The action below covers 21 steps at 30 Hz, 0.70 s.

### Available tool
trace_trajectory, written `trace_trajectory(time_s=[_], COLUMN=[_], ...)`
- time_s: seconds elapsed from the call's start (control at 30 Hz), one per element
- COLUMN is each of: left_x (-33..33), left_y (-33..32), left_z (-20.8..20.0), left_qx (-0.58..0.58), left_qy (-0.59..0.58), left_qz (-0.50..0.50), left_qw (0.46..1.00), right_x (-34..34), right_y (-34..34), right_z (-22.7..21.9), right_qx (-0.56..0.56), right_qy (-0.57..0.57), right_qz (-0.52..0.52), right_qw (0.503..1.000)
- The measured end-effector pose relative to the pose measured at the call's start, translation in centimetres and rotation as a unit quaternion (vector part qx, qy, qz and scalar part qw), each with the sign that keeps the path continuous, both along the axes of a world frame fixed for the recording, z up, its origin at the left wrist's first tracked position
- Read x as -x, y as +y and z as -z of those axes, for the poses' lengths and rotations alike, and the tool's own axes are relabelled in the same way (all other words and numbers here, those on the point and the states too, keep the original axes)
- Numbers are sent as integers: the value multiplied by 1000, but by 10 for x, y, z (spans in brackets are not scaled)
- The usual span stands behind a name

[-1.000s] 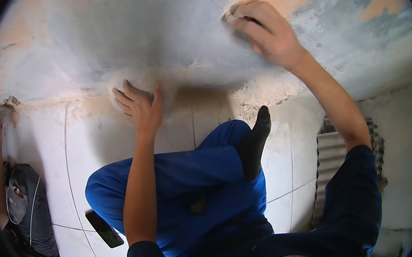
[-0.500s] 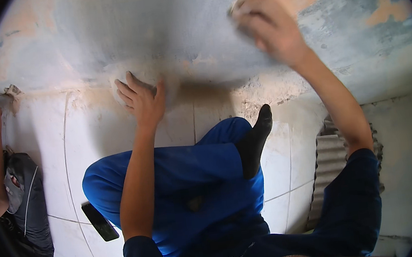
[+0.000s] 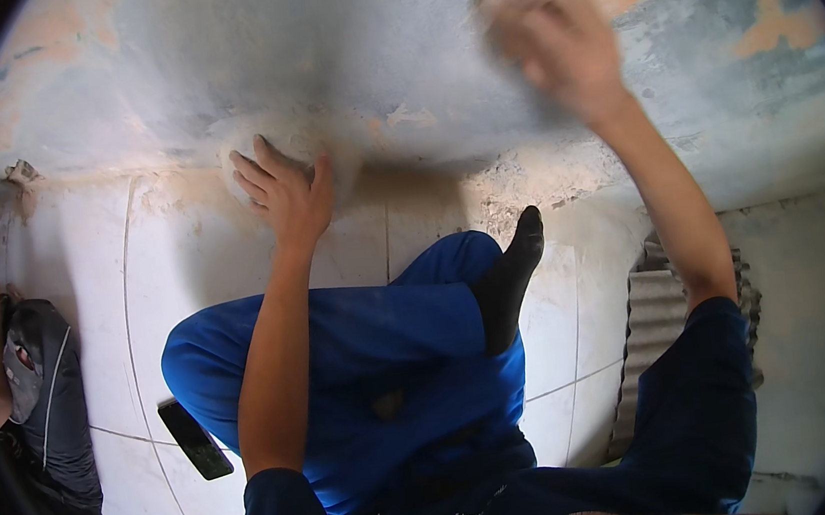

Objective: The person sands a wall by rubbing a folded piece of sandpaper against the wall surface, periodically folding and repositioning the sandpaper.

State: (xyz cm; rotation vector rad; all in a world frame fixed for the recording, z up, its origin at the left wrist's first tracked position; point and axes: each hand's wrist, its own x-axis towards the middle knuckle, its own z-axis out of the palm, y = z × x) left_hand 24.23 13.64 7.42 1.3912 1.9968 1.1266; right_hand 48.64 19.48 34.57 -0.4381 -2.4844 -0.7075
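Wall [image 3: 391,49], 12 o'clock: grey, peach patches, base rough at 2 o'clock. Floor [image 3: 564,312]: white tile, soiled near wall. Corrugated sheet [image 3: 649,328], 4 o'clock. Right hand [image 3: 566,45], 1 o'clock, at wall: blurred, grip cannot be determined. Left hand [image 3: 294,202], 10 o'clock, wall foot: fingers apart.

The left forearm [image 3: 279,372] runs up from eight o'clock nearly straight toward twelve, ending in a left hand [image 3: 290,198] at ten o'clock, its fingers spread and pointing toward eleven, its thumb toward one. The right elbow [image 3: 713,284] bends out at three o'clock, and the right forearm [image 3: 670,198] slants toward eleven, carrying the right hand [image 3: 559,39] to one o'clock, its fingers curled but motion-blurred, their exact grip unclear.
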Motion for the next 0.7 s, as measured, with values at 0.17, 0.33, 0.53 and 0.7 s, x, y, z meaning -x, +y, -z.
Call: trace_trajectory(time_s=[0.17,0.33,0.53,0.7], left_x=[4,3,4,6], left_y=[1,-2,1,0], left_z=[2,-1,-8,-3], left_qx=[19,3,4,17], left_qy=[11,12,5,4], left_qz=[10,5,3,3], left_qw=[1000,1000,1000,1000], right_x=[7,3,3,6], right_y=[-1,0,-3,-3], right_z=[-22,1,0,-25], right_qx=[-32,13,1,-25], right_qy=[-2,-34,-32,32], right_qz=[17,-19,10,41], right_qw=[999,999,999,998])
